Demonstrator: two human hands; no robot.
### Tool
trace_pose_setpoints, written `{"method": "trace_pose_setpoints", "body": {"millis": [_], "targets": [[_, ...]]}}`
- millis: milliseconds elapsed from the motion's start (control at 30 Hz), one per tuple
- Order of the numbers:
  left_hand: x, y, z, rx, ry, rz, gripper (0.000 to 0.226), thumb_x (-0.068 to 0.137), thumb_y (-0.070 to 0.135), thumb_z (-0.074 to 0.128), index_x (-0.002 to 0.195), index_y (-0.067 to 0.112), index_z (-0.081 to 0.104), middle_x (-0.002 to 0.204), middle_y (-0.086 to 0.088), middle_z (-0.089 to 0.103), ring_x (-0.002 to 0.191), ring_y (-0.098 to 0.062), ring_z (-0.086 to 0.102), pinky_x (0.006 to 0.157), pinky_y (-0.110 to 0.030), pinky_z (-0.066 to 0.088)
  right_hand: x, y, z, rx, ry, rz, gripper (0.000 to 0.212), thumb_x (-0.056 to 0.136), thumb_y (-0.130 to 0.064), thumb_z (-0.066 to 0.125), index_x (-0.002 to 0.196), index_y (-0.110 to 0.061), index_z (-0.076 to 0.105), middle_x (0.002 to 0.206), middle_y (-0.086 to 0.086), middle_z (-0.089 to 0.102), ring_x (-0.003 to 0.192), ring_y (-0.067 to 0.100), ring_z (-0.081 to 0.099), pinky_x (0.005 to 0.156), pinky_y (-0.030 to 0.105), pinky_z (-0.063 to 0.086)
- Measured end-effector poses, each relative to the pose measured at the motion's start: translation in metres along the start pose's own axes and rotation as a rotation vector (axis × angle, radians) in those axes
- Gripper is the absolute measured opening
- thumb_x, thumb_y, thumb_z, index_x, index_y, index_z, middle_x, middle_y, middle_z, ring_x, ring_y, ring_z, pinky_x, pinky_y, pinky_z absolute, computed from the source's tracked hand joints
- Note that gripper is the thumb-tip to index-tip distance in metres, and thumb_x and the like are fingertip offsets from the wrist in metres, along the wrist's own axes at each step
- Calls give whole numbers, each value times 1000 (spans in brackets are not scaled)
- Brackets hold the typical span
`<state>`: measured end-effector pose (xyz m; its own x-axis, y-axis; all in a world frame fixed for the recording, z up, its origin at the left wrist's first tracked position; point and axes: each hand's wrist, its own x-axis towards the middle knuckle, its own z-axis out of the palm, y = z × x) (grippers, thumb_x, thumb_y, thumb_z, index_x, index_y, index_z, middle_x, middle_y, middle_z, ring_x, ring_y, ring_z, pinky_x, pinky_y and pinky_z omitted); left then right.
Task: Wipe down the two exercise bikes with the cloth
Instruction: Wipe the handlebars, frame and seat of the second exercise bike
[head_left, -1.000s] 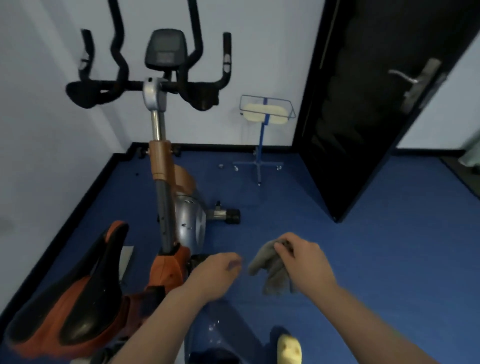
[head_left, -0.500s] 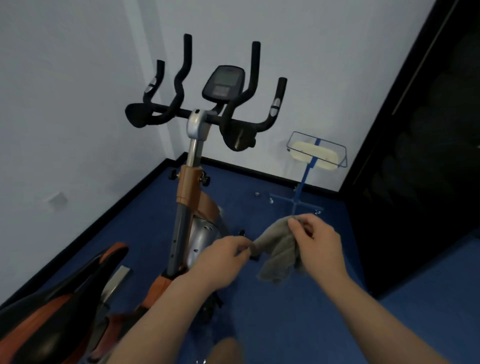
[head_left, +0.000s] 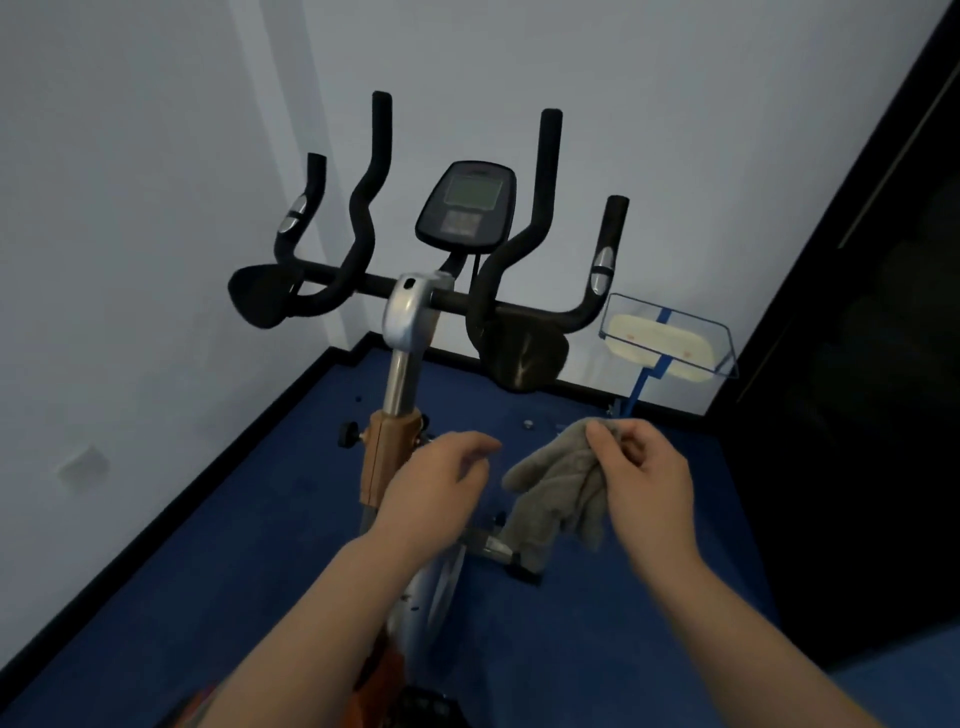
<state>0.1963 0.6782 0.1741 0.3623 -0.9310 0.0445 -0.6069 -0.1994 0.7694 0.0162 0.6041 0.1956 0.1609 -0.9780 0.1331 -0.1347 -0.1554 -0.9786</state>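
Note:
An exercise bike (head_left: 402, 332) with black handlebars, a grey console (head_left: 467, 205) and an orange and silver frame stands in front of me in the room's corner. A crumpled grey cloth (head_left: 556, 483) hangs from my right hand (head_left: 644, 478), which pinches its top edge in front of the bike's stem. Just left of the cloth, my left hand (head_left: 436, 493) hovers with loosely curled fingers and holds nothing; a small gap separates it from the cloth. Only one bike is in view.
A blue stand (head_left: 667, 338) with a clear tray holding a pale pad stands behind the bike on the right. A dark door (head_left: 857, 364) fills the right side. White walls close the corner on the left and behind. Blue carpet (head_left: 234, 545) covers the floor.
The view has moved closer to the bike and tilted up, so the seat has left the frame. My left hand has let go of the cloth's corner; my right hand still holds it.

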Motion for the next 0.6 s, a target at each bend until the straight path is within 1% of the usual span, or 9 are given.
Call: {"method": "trace_pose_setpoints", "body": {"millis": [33, 133, 267, 333, 433, 500, 533, 567, 600], "targets": [[14, -3, -7, -20, 32, 14, 28, 98, 19, 51, 119, 32, 63, 116, 16, 61, 106, 0, 57, 85, -11, 43, 7, 0, 8, 12, 19, 12, 13, 91, -30, 63, 85, -19, 67, 79, -6, 69, 75, 2, 65, 63, 14, 48], [51, -6, -20, -91, 139, 62, 24, 97, 14, 53, 111, 29, 66, 110, 14, 64, 102, 1, 58, 88, -17, 47, 23, 3, 24, 85, 89, 53, 11, 90, -30, 65, 84, -21, 68, 80, -8, 70, 76, 2, 65, 63, 14, 49], [86, 3, -22, -154, 242, 82, 20, 97, 15, 56, 112, 22, 67, 105, 11, 64, 95, 5, 58, 79, -6, 44, 39, -1, 36, 161, 187, 70, 13, 85, -28, 71, 87, -20, 61, 80, -5, 69, 74, 1, 66, 62, 13, 50], [98, 10, -19, -185, 288, 92, 20, 95, 14, 59, 114, 20, 66, 105, 8, 63, 92, 9, 56, 76, -3, 42, 54, -8, 42, 175, 226, 16, 20, 84, -25, 72, 88, -19, 54, 78, -8, 65, 69, -5, 62, 60, 9, 48], [111, 19, -15, -157, 340, 96, 24, 94, 11, 61, 117, 16, 65, 108, 5, 60, 91, 6, 56, 76, -3, 42, 77, -18, 57, 177, 182, -99, 23, 86, -21, 71, 84, -21, 49, 72, -18, 60, 66, -5, 59, 61, 11, 47], [118, 24, -15, -138, 365, 89, 25, 93, 9, 62, 117, 14, 66, 107, 3, 61, 91, 3, 56, 75, -3, 42, 89, -23, 72, 112, 132, -174, 22, 87, -20, 70, 86, -24, 49, 77, -22, 60, 71, -3, 61, 64, 14, 50], [121, 25, -16, -140, 372, 78, 25, 92, 8, 63, 116, 14, 66, 106, 2, 62, 90, 2, 56, 74, -3, 42, 93, -22, 80, 37, 90, -203, 18, 88, -21, 69, 90, -24, 51, 82, -21, 61, 77, -1, 62, 68, 18, 52], [125, 25, -18, -151, 370, 62, 25, 91, 7, 64, 115, 13, 67, 104, 0, 64, 88, 1, 57, 73, -3, 42, 96, -17, 87, -81, 33, -231, 15, 89, -21, 67, 97, -24, 56, 91, -18, 63, 86, 2, 62, 76, 23, 54], [127, 24, -19, -168, 359, 45, 25, 91, 6, 64, 114, 14, 68, 102, 0, 66, 87, 1, 58, 73, -3, 43, 96, -11, 92, -253, -16, -284, 19, 90, -21, 66, 109, -22, 59, 104, -12, 63, 98, 5, 60, 86, 29, 52]]}}
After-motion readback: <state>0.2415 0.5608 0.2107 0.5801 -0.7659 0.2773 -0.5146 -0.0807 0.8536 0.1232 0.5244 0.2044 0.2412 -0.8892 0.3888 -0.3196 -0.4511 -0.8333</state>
